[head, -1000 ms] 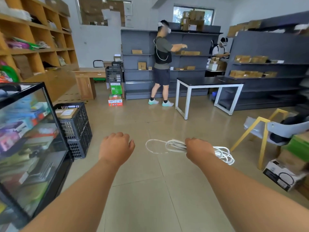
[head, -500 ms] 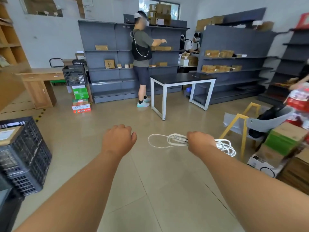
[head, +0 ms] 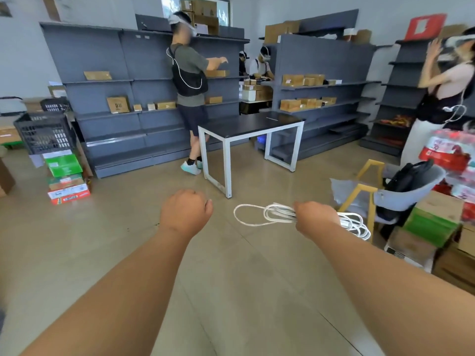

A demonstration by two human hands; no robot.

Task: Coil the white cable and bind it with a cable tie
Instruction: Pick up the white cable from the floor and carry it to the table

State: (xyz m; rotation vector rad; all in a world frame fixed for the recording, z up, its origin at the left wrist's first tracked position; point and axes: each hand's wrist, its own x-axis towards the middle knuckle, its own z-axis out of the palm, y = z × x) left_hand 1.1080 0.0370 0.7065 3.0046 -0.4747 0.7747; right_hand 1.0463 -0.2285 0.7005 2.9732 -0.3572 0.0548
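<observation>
Right hand [head: 314, 218] is gripping the white cable [head: 279, 215] at mid-bundle, fingers curled round the strands, holding it in the air above the floor [head: 231, 278]; loops are sticking out on both sides of the fist. Left hand [head: 186, 211] is hovering alongside, apart from the cable, clenched with nothing showing in it (no cable tie visible anywhere). Risk, as judged: the unbound loops are hanging uneven, so any slackening grip could be letting the coil spring apart before binding

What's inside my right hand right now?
The right hand grips the coiled white cable, with loops sticking out on both sides. Its back covers the coil's middle, so whether it is tied there cannot be seen.
</observation>
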